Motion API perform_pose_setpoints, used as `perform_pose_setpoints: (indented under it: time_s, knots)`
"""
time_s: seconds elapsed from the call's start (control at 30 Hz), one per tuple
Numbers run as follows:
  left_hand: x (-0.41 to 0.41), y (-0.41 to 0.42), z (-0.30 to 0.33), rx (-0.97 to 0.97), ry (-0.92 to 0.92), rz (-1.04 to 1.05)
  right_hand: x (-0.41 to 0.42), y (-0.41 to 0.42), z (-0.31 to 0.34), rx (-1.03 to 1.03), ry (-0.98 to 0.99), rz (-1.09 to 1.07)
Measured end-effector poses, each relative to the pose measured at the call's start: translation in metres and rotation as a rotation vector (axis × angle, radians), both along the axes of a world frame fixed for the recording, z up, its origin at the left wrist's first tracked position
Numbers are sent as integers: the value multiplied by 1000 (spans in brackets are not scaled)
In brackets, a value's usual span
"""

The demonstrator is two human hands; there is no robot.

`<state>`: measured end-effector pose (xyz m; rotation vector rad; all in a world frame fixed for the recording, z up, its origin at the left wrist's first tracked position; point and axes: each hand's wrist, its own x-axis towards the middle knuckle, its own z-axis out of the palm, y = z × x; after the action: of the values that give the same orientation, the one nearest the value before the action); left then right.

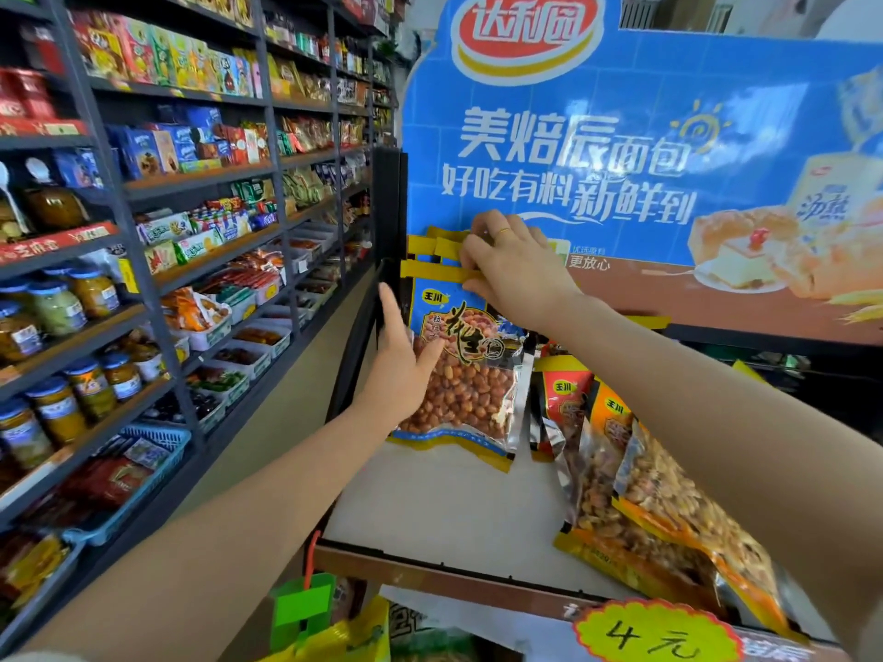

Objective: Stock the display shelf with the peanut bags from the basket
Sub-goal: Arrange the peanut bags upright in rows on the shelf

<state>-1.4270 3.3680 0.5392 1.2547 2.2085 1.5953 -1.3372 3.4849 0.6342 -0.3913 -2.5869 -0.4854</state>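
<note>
A blue peanut bag with yellow edges stands upright at the back left of the white display shelf. More blue bags stand behind it. My left hand presses flat against its left side with straight fingers. My right hand pinches the yellow top edges of the standing bags. Orange peanut bags lean and lie on the shelf's right side. No basket is in view.
A blue bread advertisement board backs the shelf. A black post stands at the shelf's left. Long dark racks of snacks and jars line the left of the aisle. A yellow price tag marks the shelf's front.
</note>
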Motion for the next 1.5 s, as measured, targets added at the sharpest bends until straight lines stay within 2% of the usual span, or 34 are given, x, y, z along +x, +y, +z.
perform_pose_setpoints:
  time_s: [0.1,0.2,0.3,0.43,0.53,0.67,0.83,0.93,1.0,1.07,1.17,1.23,1.3,1.4,1.5]
  knots:
    - [10,-14,-13,-46,331,60,-7,-4,0,30,38,85]
    - [17,-29,-35,-254,532,33,-14,-8,2,-87,85,147]
    - [16,-34,-50,-405,559,11,-13,-9,1,-106,52,196]
    - [14,-35,-56,-359,585,13,4,8,-3,-49,151,62]
    - [16,-36,-52,-317,476,2,10,13,-6,13,272,6]
    - [15,-34,-41,-197,256,1,-2,7,-2,-34,295,30]
    - [14,-32,-33,-270,288,35,-16,11,19,-160,138,-31]
    - [8,-31,-32,-265,325,10,-28,5,33,-39,-56,-101]
    - [6,-31,-32,-249,337,-14,-37,-1,35,49,-114,-131]
    - [8,-34,-33,-264,398,-18,-41,-6,32,77,-121,-139]
    - [7,-35,-41,-226,718,54,-26,-3,24,77,-87,-155]
    - [4,-32,-44,-217,929,44,0,1,19,33,46,-102]
    - [5,-29,-43,-205,1056,-38,34,6,12,-4,201,-55]
    - [17,-26,-40,-156,1083,-120,90,16,5,-112,257,-106]
    - [41,-21,-34,-72,1011,-279,141,38,-7,-338,-21,-228]
